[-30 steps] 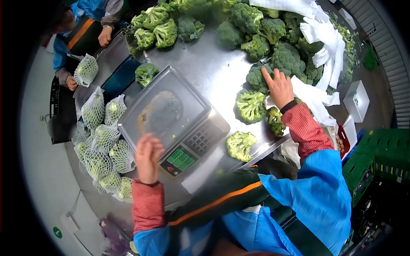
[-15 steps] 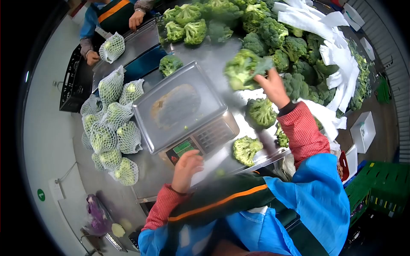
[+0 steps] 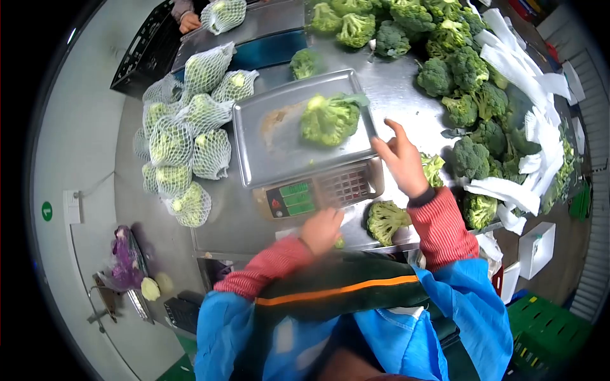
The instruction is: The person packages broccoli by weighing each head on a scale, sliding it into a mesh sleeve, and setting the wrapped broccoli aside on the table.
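A broccoli head (image 3: pixel 330 119) lies on the right half of the steel tray (image 3: pixel 273 159) of a weighing scale. My right hand (image 3: pixel 401 159) is just right of the tray, empty, its thumb and index finger apart. In front of the scale's keypad (image 3: pixel 346 185), my left hand (image 3: pixel 322 230) is blurred; its fingers and anything in them cannot be made out. A green-lit display (image 3: pixel 297 198) shows beside the keypad. Near my right hand, one broccoli head (image 3: pixel 386 222) rests on the steel table (image 3: pixel 222 238), and another (image 3: pixel 433 170) is partly hidden behind the hand.
Several net-wrapped heads (image 3: pixel 170 141) are piled left of the scale. Loose broccoli (image 3: pixel 470 68) and white netting (image 3: pixel 540 136) fill the right side. A co-worker's hand (image 3: pixel 189 23) shows by a black crate (image 3: pixel 143 47). Green crates (image 3: pixel 549 324) stand at lower right.
The broccoli from my right hand now lies on the scale tray, and that hand has let go. My left hand has moved right along the scale's front. The view has shifted.
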The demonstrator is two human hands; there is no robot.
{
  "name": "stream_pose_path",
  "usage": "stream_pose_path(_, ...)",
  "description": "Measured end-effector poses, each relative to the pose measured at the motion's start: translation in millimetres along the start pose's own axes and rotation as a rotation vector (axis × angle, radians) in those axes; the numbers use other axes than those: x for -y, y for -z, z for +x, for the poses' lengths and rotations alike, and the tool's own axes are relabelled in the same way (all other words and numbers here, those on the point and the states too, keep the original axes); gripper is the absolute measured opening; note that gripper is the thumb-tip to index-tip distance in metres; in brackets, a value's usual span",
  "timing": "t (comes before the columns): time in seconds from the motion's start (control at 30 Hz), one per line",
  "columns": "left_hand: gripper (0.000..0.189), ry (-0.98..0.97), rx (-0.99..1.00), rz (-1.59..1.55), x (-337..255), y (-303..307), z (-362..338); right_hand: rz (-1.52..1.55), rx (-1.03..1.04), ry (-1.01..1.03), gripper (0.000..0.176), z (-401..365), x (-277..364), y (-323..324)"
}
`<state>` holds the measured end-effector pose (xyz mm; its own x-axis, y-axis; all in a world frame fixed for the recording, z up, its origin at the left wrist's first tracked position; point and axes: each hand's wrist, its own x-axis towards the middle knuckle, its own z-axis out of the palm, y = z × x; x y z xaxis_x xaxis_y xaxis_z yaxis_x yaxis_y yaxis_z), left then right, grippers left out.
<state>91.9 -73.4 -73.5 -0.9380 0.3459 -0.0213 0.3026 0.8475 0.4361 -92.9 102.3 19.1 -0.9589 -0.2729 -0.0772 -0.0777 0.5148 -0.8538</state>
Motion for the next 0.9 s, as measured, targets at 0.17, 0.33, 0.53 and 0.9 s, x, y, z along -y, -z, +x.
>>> stream_pose_path(0.17, 0.028, 0.042, 0.043, 0.019, 10.9, -25.1, 7.8, 0.002, 0.039, 0.030, 0.026, -59.1, -50.1, 1.9)
stream_pose_path(0.33, 0.030, 0.116, 0.006, -0.840, -10.7, 36.4, 43.4, -0.014, -0.030, 0.174, 0.043, -81.1, -48.2, 9.2)
stream_pose_path(0.53, 0.028, 0.408, 0.232, -1.627, -15.1, 75.5, 77.0, 0.301, 0.027, 0.112, 0.017, -66.7, -4.4, -4.2)
stream_pose_path(0.9, 0.025, 0.387, 0.119, -1.182, -1.2, 33.5, 35.0, 0.373, 0.173, -0.094, 0.013, -86.5, -22.9, -37.8)
